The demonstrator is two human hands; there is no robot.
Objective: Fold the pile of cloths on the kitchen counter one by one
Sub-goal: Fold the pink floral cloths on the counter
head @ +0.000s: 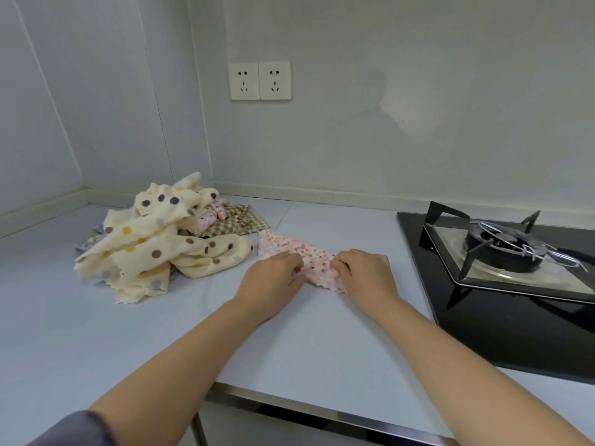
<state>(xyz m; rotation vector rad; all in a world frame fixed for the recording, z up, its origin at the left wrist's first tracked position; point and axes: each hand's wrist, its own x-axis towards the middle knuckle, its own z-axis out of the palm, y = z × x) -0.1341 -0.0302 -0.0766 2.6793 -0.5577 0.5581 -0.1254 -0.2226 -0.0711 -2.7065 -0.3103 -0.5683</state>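
While the left hand [273, 278] and right hand [363, 272] each pinch, fingers curled, the near edge of the pink floral cloth [309, 252] | cloth lies mid-counter [96, 333]; unfolded pile [154, 239] just beside, at 10 o'clock; gas hob [502, 252] at 3 o'clock | step, likely: first fold of this cloth | next: carry the edge toward 12 o'clock, matching corners.

Pale counter [96, 333] bears cloth pile [154, 239], pink floral cloth [289, 246], seemingly inset hob [483, 317].
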